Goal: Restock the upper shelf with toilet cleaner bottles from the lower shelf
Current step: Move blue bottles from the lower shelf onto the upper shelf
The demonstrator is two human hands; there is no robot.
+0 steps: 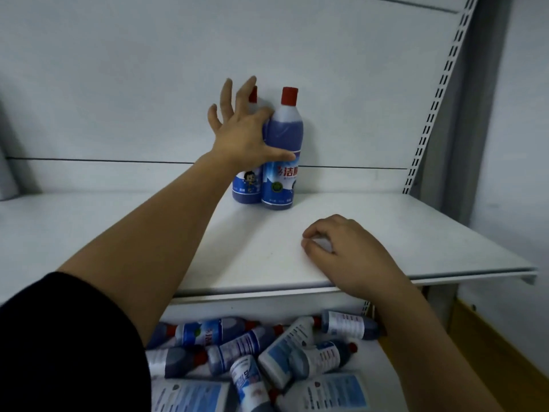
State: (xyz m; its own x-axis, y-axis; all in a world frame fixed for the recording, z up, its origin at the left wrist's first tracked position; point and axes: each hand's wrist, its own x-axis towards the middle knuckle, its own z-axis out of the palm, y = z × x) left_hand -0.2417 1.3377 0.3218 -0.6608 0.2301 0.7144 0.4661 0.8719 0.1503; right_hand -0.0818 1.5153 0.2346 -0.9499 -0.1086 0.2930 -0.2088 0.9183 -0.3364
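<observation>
Two blue toilet cleaner bottles with red caps stand upright side by side at the back of the white upper shelf (416, 233). My left hand (240, 135) is spread in front of the left bottle (246, 185), fingers straight, thumb lying across the right bottle (283, 144). My right hand (344, 251) rests on the shelf near its front edge, fingers loosely curled and holding nothing. Below, the lower shelf (383, 361) holds several more bottles (297, 346) lying in a jumbled heap.
A white back panel (118, 84) rises behind the shelf. A slotted metal upright (436, 96) runs along the right side. A yellow strip (487, 352) lies at the lower right beside the shelving.
</observation>
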